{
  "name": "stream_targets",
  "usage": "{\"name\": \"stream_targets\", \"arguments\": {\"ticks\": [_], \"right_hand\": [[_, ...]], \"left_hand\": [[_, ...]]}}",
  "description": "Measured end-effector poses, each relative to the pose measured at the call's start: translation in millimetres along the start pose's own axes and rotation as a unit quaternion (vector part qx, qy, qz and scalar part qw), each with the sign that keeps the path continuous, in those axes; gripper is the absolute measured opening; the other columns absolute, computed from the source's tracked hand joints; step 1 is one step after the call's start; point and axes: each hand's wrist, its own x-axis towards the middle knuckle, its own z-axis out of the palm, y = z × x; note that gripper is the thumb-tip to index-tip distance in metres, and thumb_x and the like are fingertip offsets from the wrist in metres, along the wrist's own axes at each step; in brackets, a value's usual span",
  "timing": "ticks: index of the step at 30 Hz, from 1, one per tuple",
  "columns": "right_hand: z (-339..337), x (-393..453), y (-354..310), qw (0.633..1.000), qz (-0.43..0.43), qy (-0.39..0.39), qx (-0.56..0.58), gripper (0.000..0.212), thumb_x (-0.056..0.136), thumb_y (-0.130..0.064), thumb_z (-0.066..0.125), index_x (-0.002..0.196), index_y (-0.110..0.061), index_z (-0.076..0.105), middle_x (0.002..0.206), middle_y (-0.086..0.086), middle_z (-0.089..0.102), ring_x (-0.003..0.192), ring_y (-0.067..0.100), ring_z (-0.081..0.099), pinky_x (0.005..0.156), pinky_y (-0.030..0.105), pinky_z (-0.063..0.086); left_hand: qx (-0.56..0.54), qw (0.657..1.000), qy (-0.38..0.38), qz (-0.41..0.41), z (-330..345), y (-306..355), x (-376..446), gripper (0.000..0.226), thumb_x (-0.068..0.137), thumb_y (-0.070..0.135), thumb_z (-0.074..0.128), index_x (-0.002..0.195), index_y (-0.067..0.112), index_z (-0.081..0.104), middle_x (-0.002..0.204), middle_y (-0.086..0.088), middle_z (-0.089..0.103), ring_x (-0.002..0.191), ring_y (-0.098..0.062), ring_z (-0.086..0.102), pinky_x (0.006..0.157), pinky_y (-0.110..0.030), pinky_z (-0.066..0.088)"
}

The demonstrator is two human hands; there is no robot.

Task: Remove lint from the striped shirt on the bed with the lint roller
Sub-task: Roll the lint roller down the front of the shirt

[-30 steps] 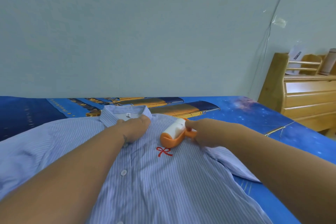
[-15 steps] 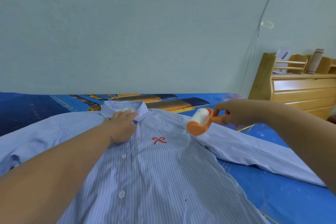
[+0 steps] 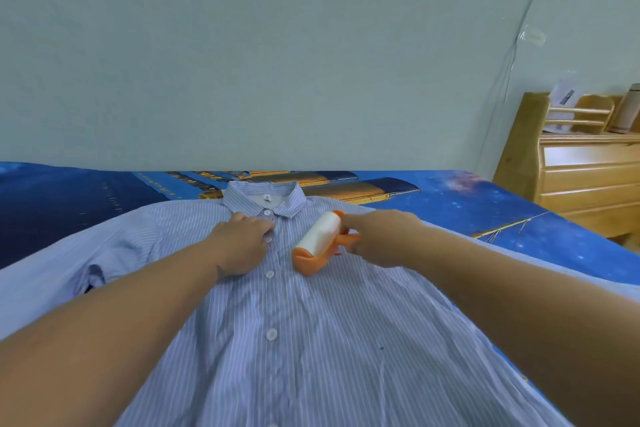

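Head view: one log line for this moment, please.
phase: rolling chest | right hand: grips lint roller on striped shirt | left hand: presses shirt flat below collar

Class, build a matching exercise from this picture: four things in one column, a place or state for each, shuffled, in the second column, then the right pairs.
Things
1. left hand
2. lint roller
3. striped shirt
4. wooden dresser

Places or states
A. spread flat on the bed
B. stands right of the bed, by the wall
C. held by the right hand
D. rests on the shirt below the collar

Pairs: 1-D, 2-C, 3-A, 4-B
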Motion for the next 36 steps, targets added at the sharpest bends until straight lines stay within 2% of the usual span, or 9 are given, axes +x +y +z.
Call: {"name": "stream_targets", "arguments": {"ticks": [3, 5, 10, 16, 19, 23, 27, 31, 36], "right_hand": [[5.0, 16.8, -14.2, 0.999, 0.004, -0.025, 0.036, 0.023, 0.095, -0.031, 0.046, 0.117, -0.029, 0.053, 0.099, -0.002, 0.064, 0.083, 0.017, 0.058, 0.069, 0.031, 0.05], [6.1, 25.6, -20.8, 0.998, 0.002, -0.032, 0.055, 0.023, 0.095, -0.03, 0.048, 0.117, -0.026, 0.054, 0.104, 0.001, 0.063, 0.087, 0.018, 0.057, 0.077, 0.033, 0.05], [4.8, 40.7, -29.5, 0.997, -0.027, -0.031, 0.07, 0.021, 0.096, -0.027, 0.047, 0.114, -0.019, 0.056, 0.103, 0.005, 0.062, 0.081, 0.016, 0.051, 0.055, 0.022, 0.032], [4.6, 19.8, -15.0, 0.996, -0.021, -0.039, 0.079, 0.022, 0.095, -0.032, 0.048, 0.115, -0.025, 0.054, 0.102, 0.003, 0.061, 0.084, 0.018, 0.054, 0.063, 0.025, 0.039], [3.7, -4.3, 5.3, 0.994, -0.017, -0.044, 0.096, 0.02, 0.093, -0.034, 0.05, 0.112, -0.027, 0.055, 0.102, 0.003, 0.062, 0.088, 0.021, 0.058, 0.069, 0.03, 0.043], [0.8, -33.3, 30.4, 0.994, -0.004, -0.069, 0.089, 0.014, 0.092, -0.033, 0.055, 0.106, -0.033, 0.053, 0.091, -0.004, 0.058, 0.08, 0.015, 0.054, 0.058, 0.022, 0.035], [0.9, -58.6, 54.9, 0.994, 0.004, -0.067, 0.088, 0.005, 0.091, -0.039, 0.053, 0.096, -0.04, 0.052, 0.077, -0.014, 0.051, 0.068, 0.001, 0.045, 0.057, 0.022, 0.032], [-6.3, -81.2, 73.5, 0.993, 0.015, -0.094, 0.068, 0.012, 0.089, -0.037, 0.056, 0.093, -0.045, 0.049, 0.075, -0.019, 0.05, 0.068, -0.002, 0.046, 0.058, 0.022, 0.033], [-10.4, -104.9, 89.9, 0.992, 0.034, -0.109, 0.05, 0.01, 0.086, -0.039, 0.06, 0.089, -0.043, 0.051, 0.074, -0.014, 0.057, 0.061, 0.0, 0.048, 0.057, 0.024, 0.037]], "left_hand": [[0.0, 1.0, -0.008, 0.014, 3.2, -4.1, 0.1, 0.031, 0.096, 0.019, 0.034, 0.119, 0.027, 0.053, 0.13, 0.002, 0.055, 0.12, -0.023, 0.04, 0.09, -0.041, 0.036], [-0.01, 1.0, -0.007, 0.027, 4.1, -6.0, -0.1, 0.033, 0.096, 0.02, 0.036, 0.122, 0.031, 0.054, 0.132, 0.006, 0.053, 0.121, -0.023, 0.041, 0.095, -0.043, 0.038], [-0.012, 0.999, -0.005, 0.031, 5.2, -9.3, -2.4, 0.024, 0.097, 0.027, 0.034, 0.113, 0.03, 0.052, 0.13, 0.004, 0.052, 0.119, -0.024, 0.043, 0.095, -0.044, 0.035], [0.079, 0.996, 0.003, 0.037, 9.5, -9.3, 0.8, 0.038, 0.099, 0.034, 0.027, 0.134, 0.033, 0.041, 0.143, 0.006, 0.043, 0.128, -0.022, 0.038, 0.103, -0.046, 0.029], [0.091, 0.995, 0.002, 0.038, 11.6, -9.2, 2.9, 0.038, 0.099, 0.035, 0.026, 0.135, 0.033, 0.041, 0.144, 0.007, 0.042, 0.129, -0.022, 0.037, 0.102, -0.046, 0.028], [0.093, 0.995, -0.005, 0.031, 11.4, -9.1, 2.8, 0.038, 0.099, 0.033, 0.026, 0.134, 0.034, 0.041, 0.145, 0.008, 0.041, 0.129, -0.022, 0.036, 0.102, -0.046, 0.027], [0.097, 0.995, -0.009, 0.021, 9.8, -5.6, 0.5, 0.039, 0.098, 0.029, 0.027, 0.134, 0.034, 0.041, 0.146, 0.007, 0.04, 0.129, -0.023, 0.035, 0.102, -0.045, 0.027], [0.086, 0.996, -0.02, 0.004, 7.2, 0.4, -1.7, 0.039, 0.097, 0.024, 0.03, 0.133, 0.034, 0.043, 0.146, 0.006, 0.04, 0.129, -0.023, 0.035, 0.101, -0.045, 0.027], [0.075, 0.997, -0.029, -0.017, 5.9, 4.9, -3.3, 0.039, 0.097, 0.02, 0.032, 0.131, 0.035, 0.044, 0.147, 0.005, 0.04, 0.13, -0.025, 0.034, 0.103, -0.046, 0.026]]}}
